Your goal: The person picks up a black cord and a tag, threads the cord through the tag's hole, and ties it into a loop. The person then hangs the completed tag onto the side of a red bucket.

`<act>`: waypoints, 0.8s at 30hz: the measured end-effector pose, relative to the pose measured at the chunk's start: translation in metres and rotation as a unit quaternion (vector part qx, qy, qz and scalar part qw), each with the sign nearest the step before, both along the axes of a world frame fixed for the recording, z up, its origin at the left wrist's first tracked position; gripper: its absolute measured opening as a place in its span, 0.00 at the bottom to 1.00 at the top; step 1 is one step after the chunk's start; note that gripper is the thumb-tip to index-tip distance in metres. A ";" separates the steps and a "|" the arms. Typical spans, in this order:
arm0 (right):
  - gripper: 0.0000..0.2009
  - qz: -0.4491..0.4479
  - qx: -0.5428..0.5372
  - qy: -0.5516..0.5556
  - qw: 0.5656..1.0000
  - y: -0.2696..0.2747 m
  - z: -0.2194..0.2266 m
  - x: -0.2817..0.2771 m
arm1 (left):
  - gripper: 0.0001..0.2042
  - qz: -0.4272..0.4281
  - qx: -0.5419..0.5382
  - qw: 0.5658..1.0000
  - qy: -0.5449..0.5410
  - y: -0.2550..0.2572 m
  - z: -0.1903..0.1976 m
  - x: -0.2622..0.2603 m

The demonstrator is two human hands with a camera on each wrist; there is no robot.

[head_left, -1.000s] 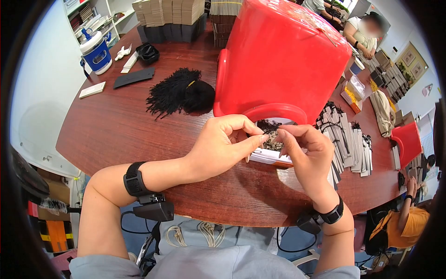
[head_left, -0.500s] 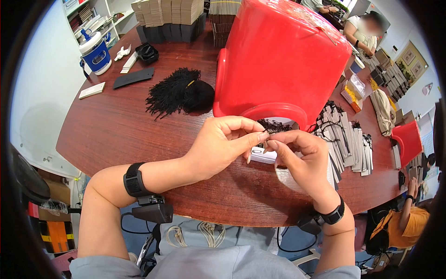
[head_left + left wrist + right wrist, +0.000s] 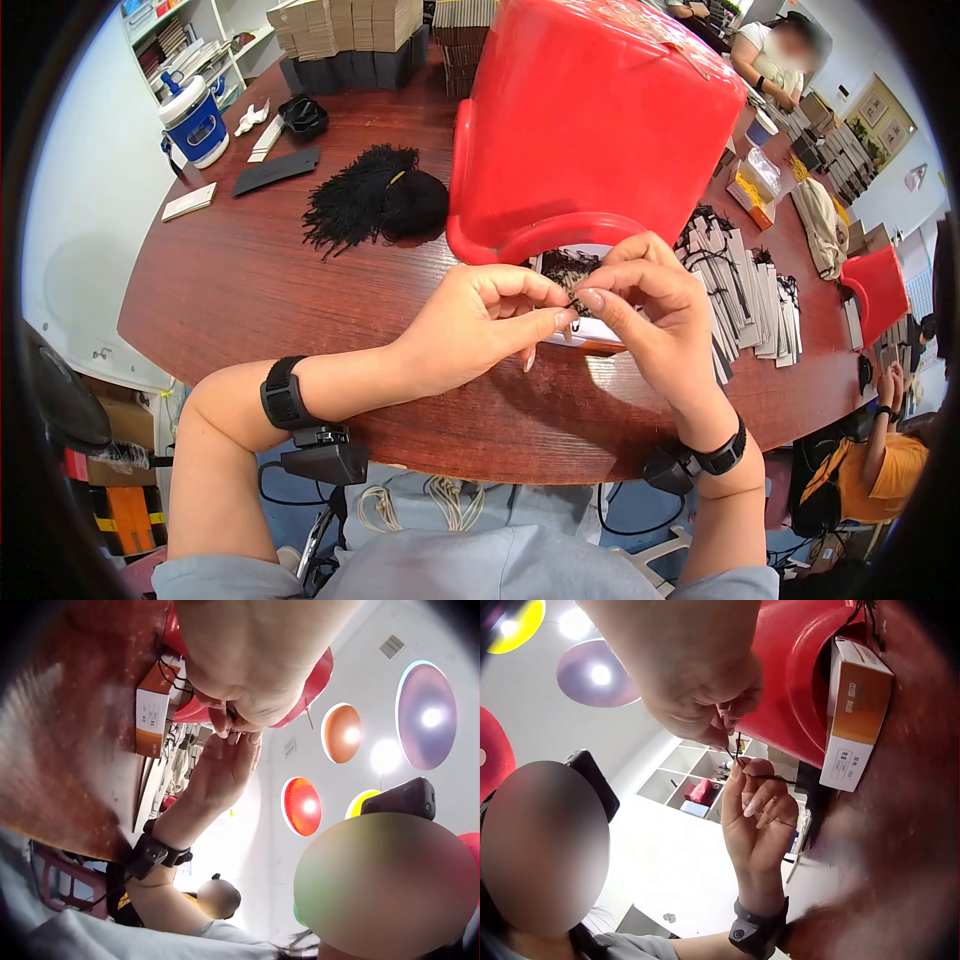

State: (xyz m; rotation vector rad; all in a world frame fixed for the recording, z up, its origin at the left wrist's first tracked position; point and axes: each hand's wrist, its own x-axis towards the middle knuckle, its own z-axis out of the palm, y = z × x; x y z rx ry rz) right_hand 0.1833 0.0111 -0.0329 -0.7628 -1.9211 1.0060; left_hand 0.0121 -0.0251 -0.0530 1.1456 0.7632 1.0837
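Note:
A thin black cord (image 3: 769, 777) is pinched between thumb and forefinger of the left hand (image 3: 485, 322), its end trailing past the fingers in the right wrist view. The right hand (image 3: 655, 320) meets it fingertip to fingertip and pinches the cord's other part; a short loop or end stands up between the hands (image 3: 739, 742). Just behind the fingers, a small white and orange box (image 3: 855, 712) with black corded pieces (image 3: 568, 268) in it lies partly under the red bin (image 3: 600, 130). What the right fingertips hold is partly hidden.
On the table (image 3: 230, 290) lie a bundle of black cords (image 3: 365, 200), a dark strip (image 3: 275, 170) and a blue-white jug (image 3: 195, 125). Grey strips with black cords (image 3: 740, 290) are spread at the right. Stacked cards (image 3: 350, 30) stand at the back; other people sit at the right.
The right hand has shifted slightly, its fingers lifting and spreading more, while both hands stay together at the cord. The head view has tilted a little, and the box shows more between the hands.

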 end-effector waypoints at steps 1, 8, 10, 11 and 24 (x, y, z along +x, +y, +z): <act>0.04 -0.008 -0.011 0.015 1.000 0.000 0.001 0.001 | 0.06 0.002 0.001 1.000 0.001 0.001 0.000 0.000; 0.05 0.000 -0.042 0.074 0.996 0.003 0.001 0.005 | 0.05 0.025 -0.008 1.000 -0.001 0.001 0.005 -0.002; 0.06 0.005 -0.059 0.079 0.995 0.003 0.002 0.006 | 0.05 0.033 -0.018 0.999 -0.014 0.001 0.006 -0.003; 0.07 0.010 -0.075 0.084 0.994 0.003 0.004 0.006 | 0.05 0.032 -0.018 0.999 -0.014 0.001 0.007 -0.004; 0.06 0.012 -0.223 0.100 0.970 0.000 0.003 0.004 | 0.05 0.024 -0.004 1.000 -0.019 0.000 0.005 -0.003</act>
